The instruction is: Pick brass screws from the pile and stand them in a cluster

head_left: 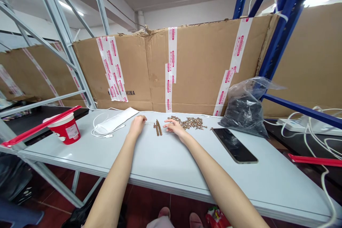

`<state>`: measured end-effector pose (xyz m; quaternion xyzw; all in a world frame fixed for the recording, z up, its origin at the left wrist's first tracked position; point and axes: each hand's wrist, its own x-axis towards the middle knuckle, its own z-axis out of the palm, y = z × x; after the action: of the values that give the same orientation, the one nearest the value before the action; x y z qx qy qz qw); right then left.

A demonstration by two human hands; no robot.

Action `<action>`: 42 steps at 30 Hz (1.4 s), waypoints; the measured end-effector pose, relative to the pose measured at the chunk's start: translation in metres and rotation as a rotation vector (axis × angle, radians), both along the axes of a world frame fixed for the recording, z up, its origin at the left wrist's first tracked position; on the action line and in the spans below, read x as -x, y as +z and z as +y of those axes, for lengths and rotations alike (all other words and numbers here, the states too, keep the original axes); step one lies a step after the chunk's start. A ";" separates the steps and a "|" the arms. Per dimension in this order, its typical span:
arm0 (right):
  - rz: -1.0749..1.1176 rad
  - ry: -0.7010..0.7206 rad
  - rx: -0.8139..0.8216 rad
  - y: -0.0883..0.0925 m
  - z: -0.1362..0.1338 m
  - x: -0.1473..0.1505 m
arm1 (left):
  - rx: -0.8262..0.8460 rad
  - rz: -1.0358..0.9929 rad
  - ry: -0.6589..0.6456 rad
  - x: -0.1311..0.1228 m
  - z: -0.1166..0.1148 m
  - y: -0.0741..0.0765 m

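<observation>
My left hand [137, 125] rests on the white table left of the lined-up pieces, its fingers curled together. Whatever it may hold is too small to make out; a faint clear item [149, 123] lies beside its fingertips. Between my hands, small brass-coloured metal pieces [157, 128] stand in short rows, two long and one shorter. My right hand [175, 128] is just right of these rows, fingers stretched and apart, with nothing visible in them. Behind and beside it spreads a loose pile of similar small metal pieces [192, 123].
A phone [235, 145] lies to the right, below a clear bag of dark material [244, 108]. At left are a red cup [66, 130] and a white power strip [117, 123] with cable. Taped cardboard [197, 67] closes the back; a blue post [278, 50] rises at right.
</observation>
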<state>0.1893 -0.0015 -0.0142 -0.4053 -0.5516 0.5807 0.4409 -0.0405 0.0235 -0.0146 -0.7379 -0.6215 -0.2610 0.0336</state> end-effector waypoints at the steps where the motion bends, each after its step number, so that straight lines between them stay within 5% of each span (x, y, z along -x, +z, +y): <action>1: 0.000 0.000 -0.001 0.000 0.000 0.000 | 0.015 0.037 0.008 -0.002 -0.002 0.001; 11: -0.012 -0.004 0.004 0.003 -0.003 0.000 | 0.112 0.227 -0.072 -0.012 -0.009 0.005; 23: -0.041 0.018 0.003 0.002 -0.002 0.000 | 0.108 0.272 0.135 0.003 -0.014 0.013; 42: -0.076 0.045 -0.039 -0.004 0.004 0.002 | 0.080 0.307 0.202 0.009 -0.012 0.016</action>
<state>0.1873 0.0030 -0.0184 -0.4057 -0.5880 0.5639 0.4143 -0.0496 0.0113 0.0015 -0.7035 -0.6900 -0.1158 0.1246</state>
